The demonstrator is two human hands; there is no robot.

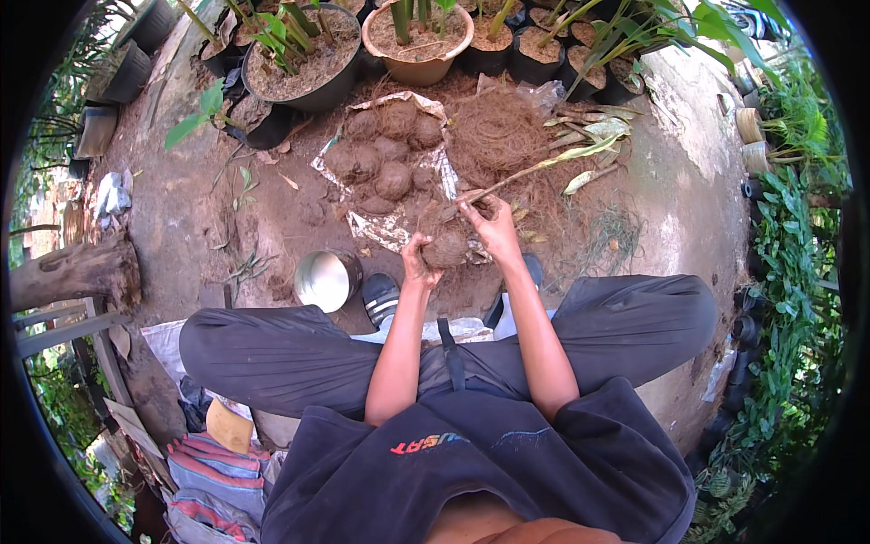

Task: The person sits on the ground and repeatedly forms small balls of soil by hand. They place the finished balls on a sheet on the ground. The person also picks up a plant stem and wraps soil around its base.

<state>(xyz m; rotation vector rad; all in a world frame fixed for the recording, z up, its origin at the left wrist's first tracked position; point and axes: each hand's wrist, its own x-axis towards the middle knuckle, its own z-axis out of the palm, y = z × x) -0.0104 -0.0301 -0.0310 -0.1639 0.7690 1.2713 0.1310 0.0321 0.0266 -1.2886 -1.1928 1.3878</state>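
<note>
Low in front of me, a brown fibre-wrapped ball (447, 245) rests against the fingers of my left hand (420, 264), which curls around its left side. My right hand (492, 227) is at the ball's upper right, its fingers closed on the lower end of a long plant stem (530, 170). That stem slants up to the right and ends in pale green leaves. Just beyond my hands, several similar brown balls (393, 180) lie on a crumpled, soil-smeared plastic sheet (385, 231). To their right is a loose heap of brown fibre (497, 131).
A round container (328, 279), pale inside, stands left of my feet. Potted plants (304, 72) line the far side. Dry leaves (591, 179) lie right of the fibre. A log (82, 272) juts in at left, and leafy plants (787, 263) edge the right.
</note>
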